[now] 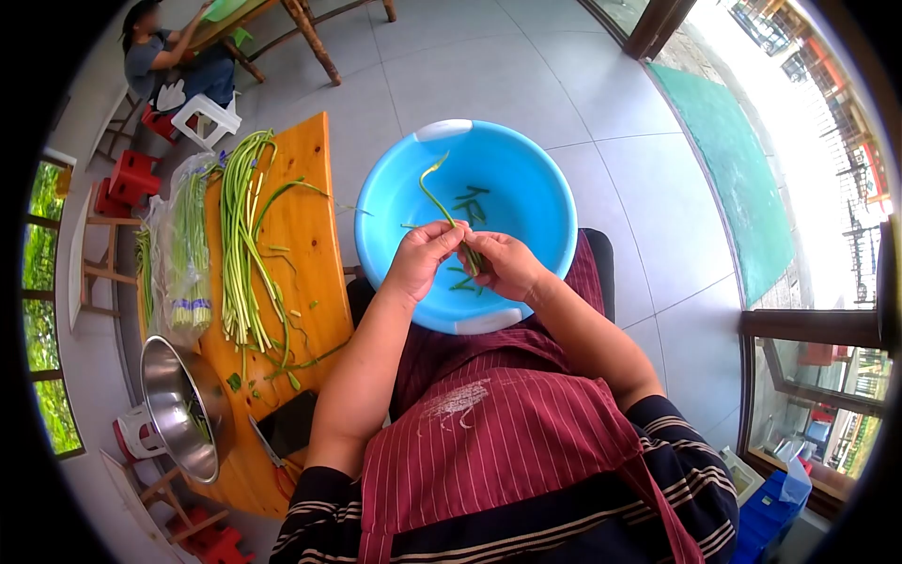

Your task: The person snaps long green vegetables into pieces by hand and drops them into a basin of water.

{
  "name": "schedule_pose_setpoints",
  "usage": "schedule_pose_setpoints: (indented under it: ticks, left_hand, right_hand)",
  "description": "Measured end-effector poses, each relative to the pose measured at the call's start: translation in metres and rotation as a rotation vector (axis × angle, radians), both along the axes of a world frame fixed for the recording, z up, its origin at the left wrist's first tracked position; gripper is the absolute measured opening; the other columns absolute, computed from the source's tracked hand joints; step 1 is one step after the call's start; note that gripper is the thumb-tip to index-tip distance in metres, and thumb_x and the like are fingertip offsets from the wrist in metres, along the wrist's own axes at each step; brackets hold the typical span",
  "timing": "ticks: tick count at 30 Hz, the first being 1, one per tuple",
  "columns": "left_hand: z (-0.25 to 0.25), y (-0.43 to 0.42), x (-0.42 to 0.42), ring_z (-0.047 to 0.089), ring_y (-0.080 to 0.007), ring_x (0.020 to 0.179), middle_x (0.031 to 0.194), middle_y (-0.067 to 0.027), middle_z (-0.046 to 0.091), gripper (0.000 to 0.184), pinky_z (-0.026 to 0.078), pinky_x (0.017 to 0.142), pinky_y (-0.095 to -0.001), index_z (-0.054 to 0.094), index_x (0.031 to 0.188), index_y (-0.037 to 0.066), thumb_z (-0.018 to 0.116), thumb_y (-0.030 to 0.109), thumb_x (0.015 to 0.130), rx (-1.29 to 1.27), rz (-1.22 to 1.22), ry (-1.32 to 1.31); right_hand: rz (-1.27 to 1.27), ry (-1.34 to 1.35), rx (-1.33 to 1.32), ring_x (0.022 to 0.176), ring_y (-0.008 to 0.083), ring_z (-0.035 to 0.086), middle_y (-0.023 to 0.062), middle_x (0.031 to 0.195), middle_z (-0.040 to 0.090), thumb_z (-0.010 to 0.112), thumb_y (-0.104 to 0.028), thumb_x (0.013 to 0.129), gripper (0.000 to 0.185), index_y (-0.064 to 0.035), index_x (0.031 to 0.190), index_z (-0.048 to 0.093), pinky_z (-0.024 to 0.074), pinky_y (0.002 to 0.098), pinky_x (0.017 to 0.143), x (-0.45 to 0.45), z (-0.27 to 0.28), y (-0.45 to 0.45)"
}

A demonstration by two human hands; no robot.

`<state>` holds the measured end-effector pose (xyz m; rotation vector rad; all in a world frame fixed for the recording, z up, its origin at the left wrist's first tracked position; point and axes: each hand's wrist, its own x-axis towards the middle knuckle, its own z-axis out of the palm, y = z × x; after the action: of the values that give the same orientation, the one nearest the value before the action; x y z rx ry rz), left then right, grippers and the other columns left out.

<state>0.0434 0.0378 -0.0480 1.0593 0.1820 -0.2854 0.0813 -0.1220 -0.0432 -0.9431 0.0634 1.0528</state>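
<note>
The left hand [425, 252] and right hand [510, 264] have their grip clamped on a garlic scape [435, 203] above the blue basin [375, 179], where pinching close beside each break should drop segments among the short pieces [474, 210] inside.

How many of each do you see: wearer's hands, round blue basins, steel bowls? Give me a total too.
Left hand and right hand: 2
Round blue basin: 1
Steel bowl: 1
Total: 4
</note>
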Motion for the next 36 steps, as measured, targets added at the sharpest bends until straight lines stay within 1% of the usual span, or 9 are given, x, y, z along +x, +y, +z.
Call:
schedule_pose_setpoints:
  ticks: [14,16,17,19,21,25,29,33,36]
  left_hand:
    - [0.014,-0.004,0.000,0.051,-0.0076,0.078,0.084,0.0026,0.058,0.011,0.038,0.073,-0.0234,0.062,0.089,0.009,0.060,0.013,0.079,0.125,0.391,-0.090]
    - [0.024,-0.013,-0.005,0.052,-0.0098,0.078,0.082,0.0009,0.058,0.009,0.039,0.075,-0.0240,0.062,0.085,0.009,0.062,0.010,0.076,0.758,0.341,-0.415]
    - [0.024,-0.017,-0.006,0.052,-0.0098,0.078,0.082,0.0009,0.058,0.009,0.039,0.075,-0.0240,0.062,0.085,0.009,0.062,0.010,0.076,0.757,0.340,-0.418]
    - [0.025,-0.024,-0.008,0.053,-0.0099,0.078,0.081,-0.0014,0.057,0.004,0.043,0.069,-0.0240,0.062,0.080,0.003,0.061,0.003,0.076,1.175,0.184,-0.971]
    - [0.019,-0.027,-0.008,0.055,-0.0162,0.075,0.080,-0.0027,0.058,0.008,0.042,0.073,-0.0237,0.061,0.081,0.010,0.064,0.010,0.074,1.105,0.206,-0.945]
    - [0.012,-0.011,0.000,0.054,-0.0148,0.071,0.078,-0.0050,0.059,0.010,0.042,0.073,-0.0243,0.060,0.084,0.004,0.059,0.012,0.080,0.288,0.459,-0.215]
    - [0.002,-0.002,0.002,0.054,-0.0145,0.070,0.075,-0.0058,0.057,0.015,0.043,0.069,-0.0244,0.057,0.088,0.001,0.056,0.016,0.083,-0.302,0.390,0.057]
    - [-0.006,0.014,0.006,0.053,-0.0141,0.069,0.073,-0.0052,0.056,0.016,0.043,0.066,-0.0246,0.056,0.086,0.002,0.055,0.018,0.083,-0.403,0.573,0.137]
    - [0.000,0.010,0.004,0.054,-0.0128,0.068,0.072,-0.0042,0.056,0.016,0.042,0.067,-0.0244,0.057,0.085,0.004,0.056,0.019,0.083,-0.241,0.493,0.022]
  right_hand:
    - [0.106,-0.175,-0.171,0.052,0.0054,0.037,-0.0024,0.062,0.043,0.050,-0.019,0.083,0.018,-0.0026,0.081,0.056,0.0280,0.0195,0.044,0.003,-0.012,0.001]
    - [0.091,-0.207,-0.219,0.052,0.0051,0.036,-0.0028,0.061,0.043,0.050,-0.018,0.082,0.017,-0.0028,0.080,0.056,0.0273,0.0195,0.044,0.004,-0.018,0.004]
    - [0.061,-0.210,-0.260,0.051,0.0047,0.036,-0.0033,0.061,0.043,0.050,-0.018,0.082,0.017,-0.0033,0.080,0.056,0.0269,0.0194,0.043,0.005,-0.019,0.006]
    - [0.028,-0.213,-0.300,0.051,0.0044,0.036,-0.0039,0.060,0.043,0.050,-0.018,0.082,0.016,-0.0038,0.079,0.056,0.0266,0.0193,0.043,0.006,-0.019,0.005]
    - [0.014,-0.188,-0.209,0.051,0.0041,0.036,-0.0043,0.060,0.043,0.050,-0.019,0.083,0.017,-0.0031,0.080,0.056,0.0273,0.0194,0.044,0.006,-0.014,0.004]
    - [0.063,-0.285,-0.170,0.052,0.0040,0.037,-0.0042,0.060,0.044,0.050,-0.018,0.083,0.017,-0.0034,0.081,0.057,0.0290,0.0187,0.045,0.000,-0.017,-0.003]
    - [0.077,-0.700,-0.090,0.056,0.0062,0.041,-0.0017,0.065,0.047,0.051,-0.013,0.082,0.012,-0.0040,0.082,0.058,0.0343,0.0197,0.050,-0.005,-0.005,-0.007]
    - [0.174,-1.185,0.117,0.063,0.0073,0.045,0.0005,0.072,0.052,0.052,-0.009,0.080,0.009,-0.0037,0.083,0.059,0.0386,0.0222,0.057,-0.006,0.010,-0.007]
    - [0.200,-0.888,0.012,0.068,0.0080,0.047,0.0007,0.074,0.054,0.051,-0.010,0.082,0.013,-0.0031,0.088,0.060,0.0404,0.0237,0.062,-0.009,0.008,-0.006]
